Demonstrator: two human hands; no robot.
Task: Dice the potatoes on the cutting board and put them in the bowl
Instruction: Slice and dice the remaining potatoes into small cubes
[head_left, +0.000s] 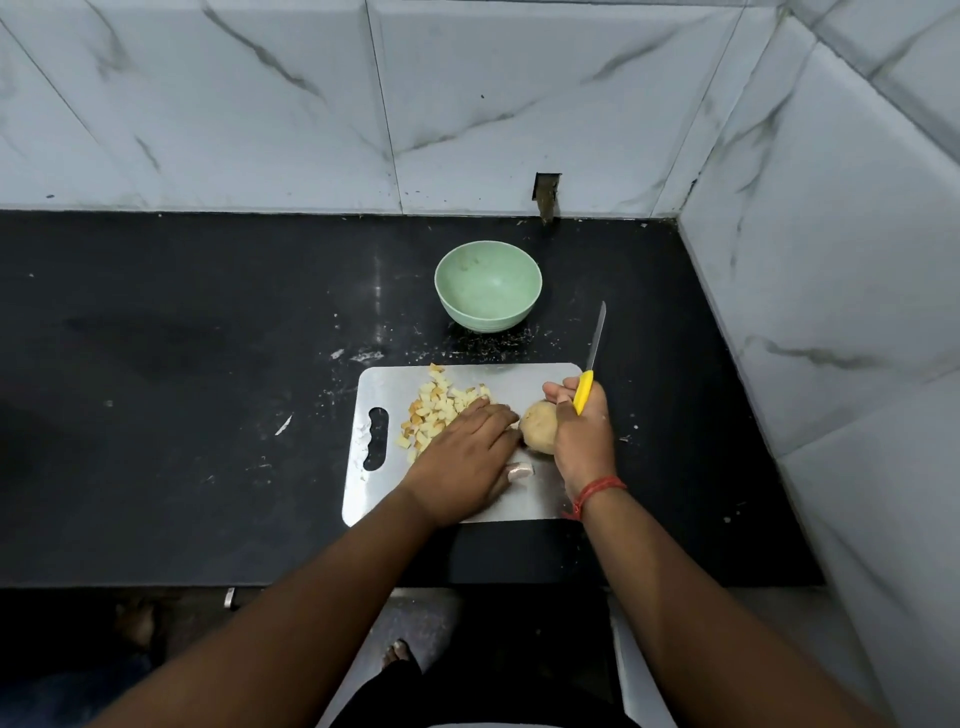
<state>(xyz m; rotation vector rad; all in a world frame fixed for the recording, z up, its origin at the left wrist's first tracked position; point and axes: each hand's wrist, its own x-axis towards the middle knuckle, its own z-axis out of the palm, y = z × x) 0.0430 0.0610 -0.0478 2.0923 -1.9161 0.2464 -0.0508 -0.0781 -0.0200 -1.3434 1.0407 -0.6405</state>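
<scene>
Potato (537, 427) between both hands' fingers (496, 415).

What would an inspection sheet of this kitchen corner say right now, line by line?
Surface: black counter, white specks near the board.
Job's things: metal cutting board carrying diced potato and a whole potato; green bowl empty.
Clutter: nothing seen.
Grippers: left hand flat beside the dice; right hand grips the yellow-handled knife, blade pointing away.
Cables: nothing seen.
Surroundings: marble-look wall tiles.
</scene>
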